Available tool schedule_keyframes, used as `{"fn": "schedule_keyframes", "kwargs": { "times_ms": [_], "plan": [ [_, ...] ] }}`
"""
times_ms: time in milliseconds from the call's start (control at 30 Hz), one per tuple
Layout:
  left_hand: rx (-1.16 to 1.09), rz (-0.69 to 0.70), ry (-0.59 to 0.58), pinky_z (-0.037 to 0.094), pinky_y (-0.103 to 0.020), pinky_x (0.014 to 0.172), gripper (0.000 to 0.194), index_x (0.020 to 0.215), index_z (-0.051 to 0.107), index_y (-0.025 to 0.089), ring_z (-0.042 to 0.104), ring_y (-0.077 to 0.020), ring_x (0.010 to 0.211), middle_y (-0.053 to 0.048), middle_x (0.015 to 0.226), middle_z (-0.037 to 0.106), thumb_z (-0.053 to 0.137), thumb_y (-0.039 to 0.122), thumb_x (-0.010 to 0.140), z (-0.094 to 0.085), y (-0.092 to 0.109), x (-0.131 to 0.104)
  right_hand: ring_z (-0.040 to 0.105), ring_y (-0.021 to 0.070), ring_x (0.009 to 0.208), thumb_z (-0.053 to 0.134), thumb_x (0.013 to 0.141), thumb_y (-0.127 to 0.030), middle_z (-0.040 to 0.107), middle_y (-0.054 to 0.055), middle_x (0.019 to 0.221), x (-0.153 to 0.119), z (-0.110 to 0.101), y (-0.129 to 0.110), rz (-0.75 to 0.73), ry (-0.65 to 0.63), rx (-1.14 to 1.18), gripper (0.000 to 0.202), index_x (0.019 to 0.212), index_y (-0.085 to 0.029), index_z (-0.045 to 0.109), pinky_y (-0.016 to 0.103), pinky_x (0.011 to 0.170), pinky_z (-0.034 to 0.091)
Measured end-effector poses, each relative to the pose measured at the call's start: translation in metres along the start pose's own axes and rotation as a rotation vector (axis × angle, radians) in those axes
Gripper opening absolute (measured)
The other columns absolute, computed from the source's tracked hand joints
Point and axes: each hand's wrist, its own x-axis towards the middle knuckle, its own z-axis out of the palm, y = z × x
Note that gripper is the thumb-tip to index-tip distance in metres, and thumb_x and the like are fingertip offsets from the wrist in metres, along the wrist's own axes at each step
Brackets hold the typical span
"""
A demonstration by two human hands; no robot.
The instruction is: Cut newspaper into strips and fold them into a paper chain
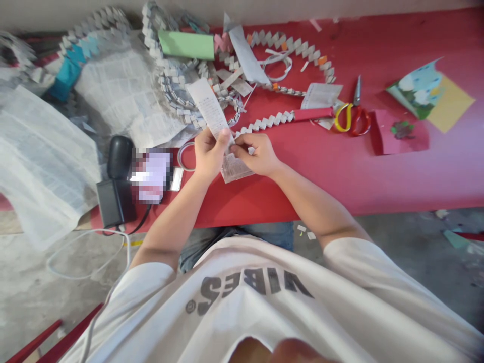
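Observation:
My left hand (209, 157) is closed on a strip of printed paper (207, 105), its thumb pressed flat on the lower part. The strip's upper end sticks out beyond the fingers, tilted to the left. At the lower end of this strip, the fingers of my right hand (260, 155) are pinched together; the exact grip is partly hidden. Beneath both hands lies another piece of printed paper (236, 169). A zigzag chain of folded paper (270, 122) runs from just behind my right hand to a red paper strip (313, 114).
Scissors with yellow and red handles (351, 118) lie to the right, beside a red card (403, 136). More paper chains (302, 45) and newspaper sheets (121, 91) cover the back left. A phone (153, 176) and a black adapter (113, 204) sit left of my arm.

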Motion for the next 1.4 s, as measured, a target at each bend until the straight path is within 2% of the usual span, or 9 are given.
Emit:
{"fn": "schedule_keyframes", "kwargs": {
  "times_ms": [100, 300, 400, 567, 833, 967, 1267, 1333, 1400],
  "plan": [
    [-0.089, 0.016, -0.072, 0.062, -0.031, 0.073, 0.055, 0.086, 0.075, 0.022, 0.074, -0.0172, 0.080, -0.004, 0.084, 0.075, 0.087, 0.076, 0.081, 0.002, 0.000, 0.003, 0.056, 0.0110, 0.063, 0.067, 0.103, -0.049, 0.066, -0.001, 0.070, 0.002, -0.003, 0.002, 0.034, 0.032, 0.009, 0.039, 0.077, -0.020, 0.067, 0.027, 0.062, 0.043],
    [-0.101, -0.006, -0.102, 0.061, -0.026, 0.068, 0.048, 0.090, 0.079, 0.021, 0.071, -0.0131, 0.070, -0.004, 0.085, 0.078, 0.089, 0.067, 0.084, 0.000, -0.003, 0.004, 0.055, 0.0105, 0.062, 0.067, 0.102, -0.039, 0.066, -0.001, 0.069, 0.003, -0.003, 0.004, 0.014, 0.094, -0.004, 0.032, 0.077, -0.020, 0.070, 0.027, 0.060, 0.041],
    [-0.082, -0.016, -0.066, 0.061, -0.025, 0.068, 0.046, 0.087, 0.078, 0.020, 0.070, -0.0125, 0.070, -0.003, 0.080, 0.076, 0.092, 0.063, 0.083, 0.000, -0.001, 0.005, 0.055, 0.0107, 0.062, 0.067, 0.102, -0.033, 0.067, -0.001, 0.070, 0.003, -0.002, 0.006, -0.024, 0.125, -0.064, 0.027, 0.079, -0.020, 0.073, 0.028, 0.060, 0.042],
    [-0.054, -0.035, -0.024, 0.062, -0.026, 0.069, 0.038, 0.085, 0.077, 0.019, 0.069, -0.0120, 0.066, -0.001, 0.073, 0.073, 0.093, 0.053, 0.084, -0.001, -0.003, 0.006, 0.056, 0.0125, 0.063, 0.067, 0.102, -0.037, 0.066, 0.000, 0.071, 0.002, -0.003, 0.009, -0.050, 0.137, -0.153, 0.028, 0.080, -0.021, 0.073, 0.030, 0.063, 0.043],
    [-0.016, -0.020, 0.040, 0.061, -0.026, 0.072, 0.011, 0.091, 0.081, 0.019, 0.073, -0.0135, 0.075, -0.002, 0.081, 0.076, 0.088, 0.024, 0.085, -0.006, -0.017, 0.007, 0.058, 0.0136, 0.066, 0.069, 0.103, -0.040, 0.069, 0.001, 0.074, 0.002, -0.003, 0.011, -0.063, 0.123, -0.197, 0.029, 0.082, -0.021, 0.073, 0.032, 0.066, 0.043],
    [0.009, -0.019, 0.067, 0.060, -0.026, 0.071, 0.010, 0.089, 0.081, 0.018, 0.073, -0.0130, 0.073, -0.002, 0.081, 0.078, 0.083, 0.012, 0.082, -0.007, -0.018, 0.006, 0.058, 0.0127, 0.065, 0.070, 0.102, -0.038, 0.068, 0.000, 0.073, 0.002, -0.003, 0.012, -0.066, 0.125, -0.184, 0.026, 0.082, -0.021, 0.073, 0.031, 0.065, 0.043],
    [0.024, 0.012, 0.098, 0.056, -0.024, 0.066, 0.010, 0.082, 0.079, 0.018, 0.071, -0.0114, 0.068, 0.000, 0.075, 0.076, 0.082, 0.008, 0.084, -0.009, -0.022, 0.006, 0.059, 0.0129, 0.066, 0.068, 0.104, -0.043, 0.069, 0.001, 0.074, 0.002, -0.001, 0.011, -0.048, 0.134, -0.169, 0.032, 0.081, -0.021, 0.070, 0.031, 0.065, 0.045],
    [-0.032, 0.026, 0.077, 0.059, -0.024, 0.069, 0.006, 0.086, 0.081, 0.018, 0.073, -0.0121, 0.071, -0.001, 0.078, 0.077, 0.086, 0.016, 0.086, -0.008, -0.022, 0.007, 0.059, 0.0123, 0.065, 0.069, 0.103, -0.041, 0.068, 0.000, 0.073, 0.002, -0.002, 0.011, -0.058, 0.145, -0.168, 0.030, 0.081, -0.020, 0.070, 0.030, 0.064, 0.044],
    [-0.105, 0.032, 0.033, 0.063, -0.026, 0.073, 0.017, 0.091, 0.082, 0.019, 0.075, -0.0136, 0.074, -0.001, 0.080, 0.078, 0.093, 0.030, 0.085, -0.005, -0.020, 0.007, 0.058, 0.0117, 0.065, 0.069, 0.103, -0.037, 0.068, -0.001, 0.073, 0.002, -0.002, 0.011, -0.079, 0.148, -0.177, 0.027, 0.081, -0.020, 0.070, 0.029, 0.063, 0.044]
  ]
}}
